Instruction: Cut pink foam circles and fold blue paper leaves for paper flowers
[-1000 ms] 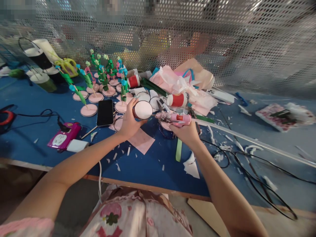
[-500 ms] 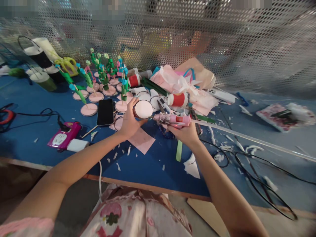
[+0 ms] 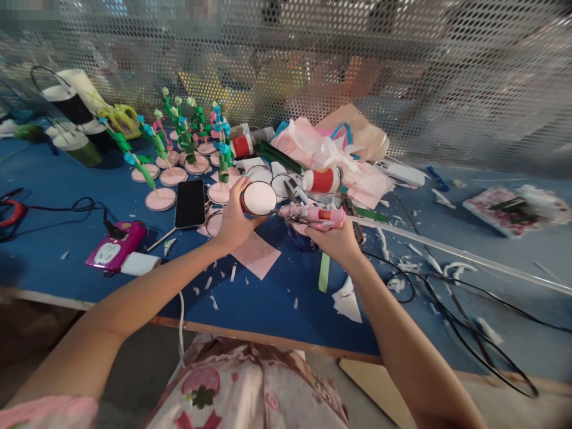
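Note:
My left hand (image 3: 235, 221) grips a round disc (image 3: 260, 198) by its edge, its pale pink face tilted up toward me. In my right hand (image 3: 336, 239) is a pink hot glue gun (image 3: 315, 215), pointing left. Its nozzle tip meets or nearly meets the disc's right rim; I cannot tell which. A long clear glue stick (image 3: 447, 252) runs out of the gun's back to the right. Below the disc lies a square of pink paper (image 3: 257, 255). White round pieces (image 3: 281, 186) lie just behind it.
Several pink discs with green and blue paper stems (image 3: 173, 175) stand at back left. A black phone (image 3: 190, 204), magenta power strip (image 3: 117, 245), red-and-white paper cup (image 3: 322, 180) and black cable (image 3: 451, 319) lie around. Paper scraps (image 3: 347, 301) litter the table (image 3: 277, 325), with a perforated metal screen (image 3: 429, 89) behind.
Almost nothing differs. Both hands keep the disc and the glue gun in the same place, and the view has shifted very slightly.

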The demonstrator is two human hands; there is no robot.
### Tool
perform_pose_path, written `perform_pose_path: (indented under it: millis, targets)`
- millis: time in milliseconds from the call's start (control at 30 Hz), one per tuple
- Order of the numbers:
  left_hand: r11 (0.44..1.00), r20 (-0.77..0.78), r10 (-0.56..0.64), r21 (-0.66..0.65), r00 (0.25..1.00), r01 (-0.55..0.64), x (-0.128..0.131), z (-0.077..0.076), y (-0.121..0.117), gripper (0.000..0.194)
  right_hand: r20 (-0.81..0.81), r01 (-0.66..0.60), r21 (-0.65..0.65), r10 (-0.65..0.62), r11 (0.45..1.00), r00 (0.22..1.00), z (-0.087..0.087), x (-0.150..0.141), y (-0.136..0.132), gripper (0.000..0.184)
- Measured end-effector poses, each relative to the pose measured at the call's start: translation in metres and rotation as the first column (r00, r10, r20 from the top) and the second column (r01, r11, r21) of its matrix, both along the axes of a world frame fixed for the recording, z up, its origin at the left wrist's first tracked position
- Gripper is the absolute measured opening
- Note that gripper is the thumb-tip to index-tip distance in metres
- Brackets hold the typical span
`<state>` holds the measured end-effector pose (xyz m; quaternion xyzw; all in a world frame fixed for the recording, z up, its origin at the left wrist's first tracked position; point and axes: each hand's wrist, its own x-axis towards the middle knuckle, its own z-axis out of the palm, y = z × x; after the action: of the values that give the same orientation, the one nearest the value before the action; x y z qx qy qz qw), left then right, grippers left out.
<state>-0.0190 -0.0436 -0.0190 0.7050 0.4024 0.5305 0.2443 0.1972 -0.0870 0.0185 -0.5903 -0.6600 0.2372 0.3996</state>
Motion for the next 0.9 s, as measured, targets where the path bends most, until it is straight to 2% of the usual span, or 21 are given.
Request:
perform_pose_path:
  millis: [267,600,900]
  targets:
    - [1.0,0.005,-0.005,-0.023,1.0,0.006,0.0014,0.0005,-0.0015,0.087,0.044,0.199,-0.042,-0.197,0.979,0.979,0.0058,0.0006,0.0021,0.021]
    - [1.0,0.015,-0.017,-0.018,1.0,0.017,0.0035,0.003,-0.0045,0.085,0.027,0.241,-0.068,-0.239,0.968,0.971,0.002,0.006,0.0051,0.016]
    - [0.998,-0.009,-0.055,0.009,0.998,0.055,0.0034,0.0014,-0.0075,0.083,0.046,0.252,-0.01,-0.251,0.968,0.967,-0.0007,0.0092,0.0082,0.018]
